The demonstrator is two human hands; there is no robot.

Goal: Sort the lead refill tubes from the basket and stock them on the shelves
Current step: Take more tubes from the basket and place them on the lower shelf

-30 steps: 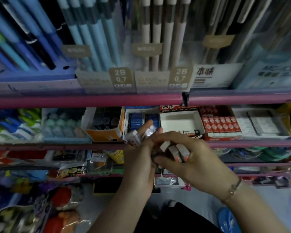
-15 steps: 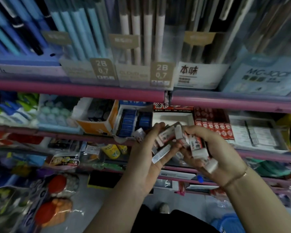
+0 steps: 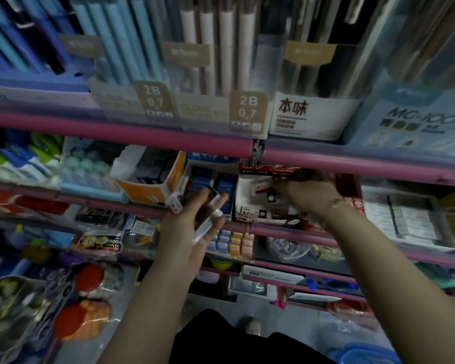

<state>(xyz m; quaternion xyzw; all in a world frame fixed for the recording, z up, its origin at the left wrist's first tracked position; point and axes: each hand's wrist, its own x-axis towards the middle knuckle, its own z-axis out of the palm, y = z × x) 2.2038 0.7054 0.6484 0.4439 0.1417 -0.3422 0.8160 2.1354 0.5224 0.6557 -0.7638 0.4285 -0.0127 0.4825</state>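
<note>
Head view: right hand [image 3: 309,191] now split from left, gripping small tubes inside white red-trimmed cardboard display box [image 3: 243,206] at 1 o'clock; stocking underway. Left hand [image 3: 188,232] holds remaining clear plastic lead refill tubes [image 3: 208,222], centre.

- The lead refill tubes [image 3: 208,222] in the left hand [image 3: 187,232] are a small bundle of slim clear plastic cases with white ends. They lie across the palm and point up toward the shelf.
- One short tube with a white cap [image 3: 175,203] sticks out at the left side of the bundle, near the thumb.
- Another tube [image 3: 259,185], white with a red label, is at the fingertips of the right hand [image 3: 307,193], inside the white display box [image 3: 250,206] on the shelf. It is blurred.
</note>
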